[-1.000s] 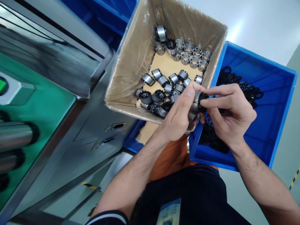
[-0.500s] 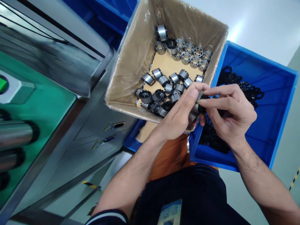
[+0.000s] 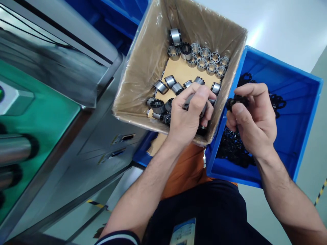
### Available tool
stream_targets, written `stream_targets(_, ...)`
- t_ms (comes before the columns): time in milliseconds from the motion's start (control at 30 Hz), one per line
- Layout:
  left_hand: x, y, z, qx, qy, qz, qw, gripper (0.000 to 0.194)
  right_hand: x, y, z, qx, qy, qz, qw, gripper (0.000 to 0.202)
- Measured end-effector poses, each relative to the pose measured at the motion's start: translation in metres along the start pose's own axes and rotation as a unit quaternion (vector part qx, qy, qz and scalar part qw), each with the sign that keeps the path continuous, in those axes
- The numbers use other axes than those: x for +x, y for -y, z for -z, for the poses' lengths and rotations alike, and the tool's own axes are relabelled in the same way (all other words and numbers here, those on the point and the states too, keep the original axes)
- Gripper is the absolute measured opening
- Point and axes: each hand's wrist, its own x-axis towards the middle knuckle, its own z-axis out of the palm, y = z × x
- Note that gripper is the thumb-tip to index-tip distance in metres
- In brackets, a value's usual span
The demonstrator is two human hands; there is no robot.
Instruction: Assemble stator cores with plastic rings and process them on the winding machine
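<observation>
My left hand (image 3: 184, 117) is over the plastic-lined cardboard box (image 3: 143, 71), its fingers curled round a grey metal ring (image 3: 188, 101) that they mostly cover. Below and beside it lie loose metal rings (image 3: 161, 87), several with black toothed ends. Bare metal rings (image 3: 201, 64) stand in two rows at the box's far side, on a cardboard sheet (image 3: 182, 69). Over the blue bin (image 3: 297, 112), my right hand (image 3: 258, 122) pinches a black toothed plastic ring (image 3: 237, 100) between thumb and fingers. More black plastic rings (image 3: 233, 148) are piled in that bin.
On the left stands a metal machine cabinet (image 3: 102, 126) with a green top (image 3: 53, 109) carrying metal cylinders (image 3: 15, 148). Another blue bin (image 3: 122, 15) is behind the box. A white surface (image 3: 288, 30) spans the upper right.
My hands, together at the box's right edge before, have separated. The left moved left over the loose rings with a metal ring; the right moved right over the bin with a black plastic ring.
</observation>
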Motion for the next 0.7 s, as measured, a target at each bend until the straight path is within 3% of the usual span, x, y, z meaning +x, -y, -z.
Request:
stream_targets(67, 0.0, -0.002, 0.0, -0.055, 0.005, 0.003, 0.998, 0.04, -0.003, -0.004, 0.0, -0.016, 0.002, 0.037, 0.999, 0.024)
stream_targets(133, -0.001, -0.003, 0.001, -0.082, 0.016, 0.028, 0.996, 0.042, -0.005, -0.007, 0.001, -0.049, 0.012, 0.056, 0.997, 0.03)
stream_targets(267, -0.005, -0.002, 0.002, 0.004, 0.067, 0.05, 0.996, 0.051, -0.006, -0.006, 0.005, -0.1, 0.033, 0.024, 0.994, 0.04)
stream_targets(400, -0.01, 0.0, 0.003, -0.012, 0.116, 0.01, 0.993, 0.059, -0.001, -0.005, 0.008, -0.155, 0.002, 0.079, 0.985, 0.029)
stream_targets(567, -0.013, -0.006, 0.005, 0.003, 0.113, 0.086, 0.99, 0.048, 0.0, -0.008, 0.003, -0.143, -0.058, 0.127, 0.98, 0.023)
stream_targets(700, -0.013, -0.005, 0.006, 0.005, 0.137, 0.067, 0.988, 0.047, -0.001, -0.008, 0.0, -0.153, -0.084, 0.153, 0.973, 0.003)
